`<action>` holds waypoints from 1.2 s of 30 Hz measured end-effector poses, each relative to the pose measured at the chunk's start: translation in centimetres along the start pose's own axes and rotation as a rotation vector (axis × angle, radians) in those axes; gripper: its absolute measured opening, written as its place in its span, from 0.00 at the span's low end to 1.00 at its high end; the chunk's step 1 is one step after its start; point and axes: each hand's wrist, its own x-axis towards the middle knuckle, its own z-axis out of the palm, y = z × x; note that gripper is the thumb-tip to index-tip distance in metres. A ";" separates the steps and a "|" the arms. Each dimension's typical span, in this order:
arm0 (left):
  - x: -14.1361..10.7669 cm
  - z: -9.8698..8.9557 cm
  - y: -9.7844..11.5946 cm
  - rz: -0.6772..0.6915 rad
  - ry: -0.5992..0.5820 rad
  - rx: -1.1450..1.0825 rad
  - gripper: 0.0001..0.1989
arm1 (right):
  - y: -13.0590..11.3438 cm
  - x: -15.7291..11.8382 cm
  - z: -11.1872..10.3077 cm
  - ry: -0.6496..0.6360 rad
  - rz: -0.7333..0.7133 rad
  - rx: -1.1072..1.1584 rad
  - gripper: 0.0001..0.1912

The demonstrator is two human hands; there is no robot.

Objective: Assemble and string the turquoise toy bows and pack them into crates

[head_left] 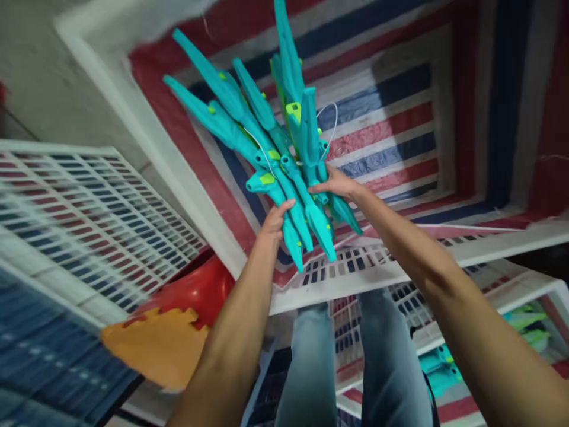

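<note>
A bunch of long, tapered teal plastic pieces (267, 136) with lime-green patches is held over a large white crate (253, 279) lined with striped sheeting. My left hand (276, 220) closes on the bunch at its lower left, thumb on top. On the right side, my right hand (335, 181) grips the same pieces, its fingers partly hidden behind them. Thin white loops of cord (334, 118) hang from the bunch. The pieces point in several directions and overlap, so what exactly they are cannot be made out.
White slatted crates (146, 237) stand at the left, near a red object (195, 290) and a yellow-orange jagged-edged piece (155, 347). Below right, another white crate (528, 284) contains teal and green pieces (440, 373). My legs (311, 362) are against the large crate's near side.
</note>
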 end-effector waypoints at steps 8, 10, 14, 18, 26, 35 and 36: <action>-13.6 6.9 3.5 0.051 -0.141 0.053 0.36 | -11.6 -15.9 3.4 0.266 -0.228 -0.285 0.42; -17.1 8.9 3.9 0.059 -0.197 0.094 0.37 | -13.5 -20.2 4.3 0.379 -0.236 -0.313 0.39; -24.1 12.7 3.9 0.066 -0.274 0.232 0.40 | -15.9 -28.6 5.9 0.536 -0.223 -0.213 0.35; -30.1 15.2 3.3 0.022 -0.380 0.397 0.41 | -16.4 -36.5 7.6 0.583 -0.232 0.065 0.32; -37.8 17.9 2.5 -0.062 -0.700 0.738 0.43 | -13.0 -48.1 14.5 0.707 -0.262 0.568 0.29; -43.1 20.2 -1.1 -0.207 -0.962 1.030 0.40 | -8.4 -56.0 22.5 1.133 -0.566 0.807 0.33; -43.6 20.6 -2.0 -0.224 -0.980 1.064 0.40 | -7.5 -56.9 23.3 1.160 -0.570 0.848 0.31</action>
